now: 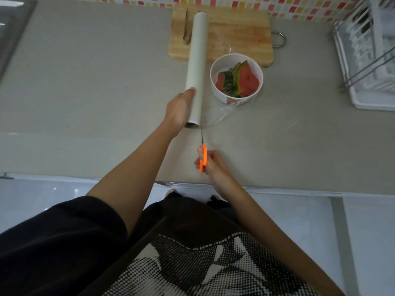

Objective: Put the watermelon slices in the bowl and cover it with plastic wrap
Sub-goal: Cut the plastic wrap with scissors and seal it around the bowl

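Across the upper half of the view spreads the grey table [85,82], with a sink [12,28] at its 10 o'clock corner. At 2 o'clock stands a white rack [367,60]. At 12 o'clock, against the tiled wall, lies a wooden board [239,37].

A long pale roll [197,60] slants from 12 to 6 o'clock, its far end over the board. Its near end is in the left hand [179,110], whose fingers curl round the tube with the thumb on top.

At 3 o'clock of the roll sits the white bowl [214,67], just at the board's near edge. Clear film [220,116] stretches from the roll's right side to the bowl and lies loose on the table at the bowl's 6 o'clock. Whether it covers the bowl's mouth I cannot tell.

Inside the bowl stand the slices [245,80], red flesh and green rind, leaning toward 3 o'clock.

At 6 o'clock of the roll's near end are the scissors [202,150]. Their blades show as one thin line pointing to 12 o'clock, with the tips at the roll's end. The right hand [211,165] grips the orange handles, fingers curled.

A knife [187,30] lies on the board's left part, beside the roll.
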